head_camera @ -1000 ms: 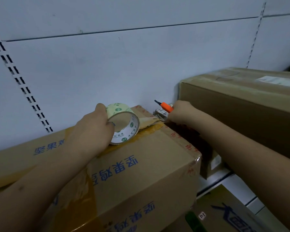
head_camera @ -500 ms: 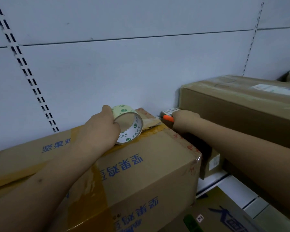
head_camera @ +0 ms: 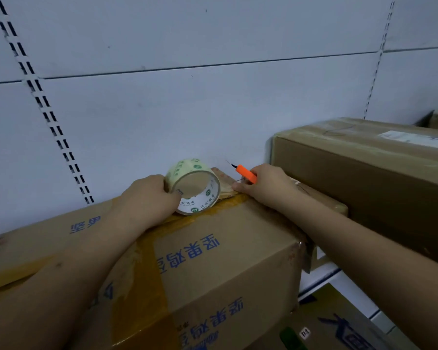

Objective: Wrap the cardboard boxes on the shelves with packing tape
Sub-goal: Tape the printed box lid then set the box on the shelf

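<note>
A brown cardboard box (head_camera: 213, 251) with blue print and strips of tape fills the lower left. On its top stands a roll of clear packing tape (head_camera: 195, 185), gripped by my left hand (head_camera: 149, 195). A stretch of tape runs from the roll to the box's far right corner. My right hand (head_camera: 266, 185) holds an orange utility knife (head_camera: 245, 173) with its thin blade pointing up and left, while its fingertips press on the tape at that corner.
A larger plain cardboard box (head_camera: 369, 173) with a white label sits to the right, higher up. A small box (head_camera: 324, 205) is wedged between the two. The white slotted back panel (head_camera: 162, 109) stands close behind. More boxes lie on the shelf below (head_camera: 339, 324).
My right hand has shifted left onto the box's corner, and the orange knife has come up into view again. The left hand keeps its grip on the roll.
</note>
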The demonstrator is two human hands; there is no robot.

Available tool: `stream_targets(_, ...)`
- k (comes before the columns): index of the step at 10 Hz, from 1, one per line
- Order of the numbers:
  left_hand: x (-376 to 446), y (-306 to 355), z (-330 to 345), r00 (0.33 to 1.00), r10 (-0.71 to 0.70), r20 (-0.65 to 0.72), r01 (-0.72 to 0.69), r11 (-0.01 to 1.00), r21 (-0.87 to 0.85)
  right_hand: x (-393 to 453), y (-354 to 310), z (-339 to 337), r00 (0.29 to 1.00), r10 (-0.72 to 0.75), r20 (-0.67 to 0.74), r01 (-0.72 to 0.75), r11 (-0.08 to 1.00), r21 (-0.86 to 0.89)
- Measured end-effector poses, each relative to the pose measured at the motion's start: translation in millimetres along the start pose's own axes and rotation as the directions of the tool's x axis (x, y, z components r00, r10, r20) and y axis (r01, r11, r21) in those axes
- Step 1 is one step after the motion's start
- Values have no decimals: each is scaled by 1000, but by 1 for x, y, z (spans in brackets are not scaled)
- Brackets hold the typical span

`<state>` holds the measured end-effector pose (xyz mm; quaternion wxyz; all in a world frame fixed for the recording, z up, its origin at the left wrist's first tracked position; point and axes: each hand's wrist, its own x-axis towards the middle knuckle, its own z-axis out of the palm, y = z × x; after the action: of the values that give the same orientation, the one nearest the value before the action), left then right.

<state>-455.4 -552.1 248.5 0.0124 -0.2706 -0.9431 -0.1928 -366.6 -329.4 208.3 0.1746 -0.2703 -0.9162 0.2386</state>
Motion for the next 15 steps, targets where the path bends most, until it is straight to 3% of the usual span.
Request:
stream_targets(1, -5, 11, -5, 982, 54, -181, -33, 992, 119, 0, 6, 7, 1000, -3, -31, 4, 999, 47)
stream_targets(2, -12, 16, -6, 976, 44, -215, 14, 965, 263, 1, 5, 7, 1000, -26, -17, 26, 1000, -9)
stream_targets(3, -20, 15, -3, 986, 31, -164, 32, 928, 371, 5, 5, 8, 999, -44, 5, 44, 998, -43)
stream_targets(4, -23, 19, 0, 936, 261, -238, -77, 809, 582, 10, 4, 8, 998, -42, 47, 45, 995, -85)
stream_targets(6, -41, -41, -32, 918, 258, -301, -33, 807, 589, 9, 4, 10, 1000, -10, 30, 12, 996, -86)
stream_targets(7, -68, -93, -55, 896, 229, -381, -57, 910, 411, 5, 1, 8, 1000, -11, 2, 11, 989, -151)
stream_targets(8, -82, -131, -57, 916, 199, -347, -82, 942, 326, 2, -3, 6, 1000, -14, 3, 14, 982, -187)
stream_targets(9, -100, -131, -58, 888, 142, -437, -104, 988, 110, 3, 2, 6, 1000, -1, 25, 4, 993, -116)
stream_targets(10, -109, -136, -75, 795, 96, -599, -85, 995, 46, 8, 4, 4, 999, 6, 46, -3, 998, -67)
stream_targets(11, -112, -150, -78, 789, 30, -614, -55, 998, -21, 7, 0, 2, 999, 4, 32, -1, 996, -94)
stream_targets(12, -105, -150, -67, 856, -179, -485, 18, 948, -317, 0, -7, 2, 1000, -15, -24, 10, 977, -214)
stream_targets(13, -98, -159, -62, 908, -219, -358, 23, 878, -478, -6, -9, 4, 991, -89, -103, 54, 951, -305)
stream_targets(15, -89, -138, -45, 919, -198, -341, -80, 753, -653, -2, -21, -6, 970, -184, -157, 92, 881, -463)
